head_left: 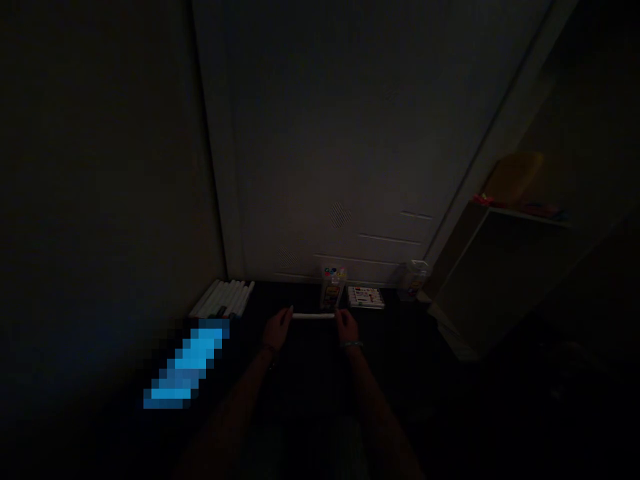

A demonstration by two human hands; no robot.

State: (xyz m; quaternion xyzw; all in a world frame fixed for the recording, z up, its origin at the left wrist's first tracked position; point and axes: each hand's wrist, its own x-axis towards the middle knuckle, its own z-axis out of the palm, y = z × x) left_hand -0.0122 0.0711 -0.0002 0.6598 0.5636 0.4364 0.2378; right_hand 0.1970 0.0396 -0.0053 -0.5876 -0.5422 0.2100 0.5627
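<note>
A thin white tube (313,316), perhaps rolled paper, stretches level between my two hands above the dark table (315,373). My left hand (278,329) pinches its left end, and my right hand (347,328) is closed around the right end. Just beyond the tube stands a clear case of markers (333,290) with coloured tops. Beside it, to the right, lies a flat pack of markers (365,297). Several similar white tubes (223,299) lie side by side at the table's back left. The dim light hides fine detail of the fingers.
A blurred-out bright blue screen (193,363) is at the left, near my left forearm. Another clear container (415,280) stands at the back right. A pale wall panel (340,147) rises behind the table. A cabinet (480,280) with a yellow object (515,177) on top is at the right.
</note>
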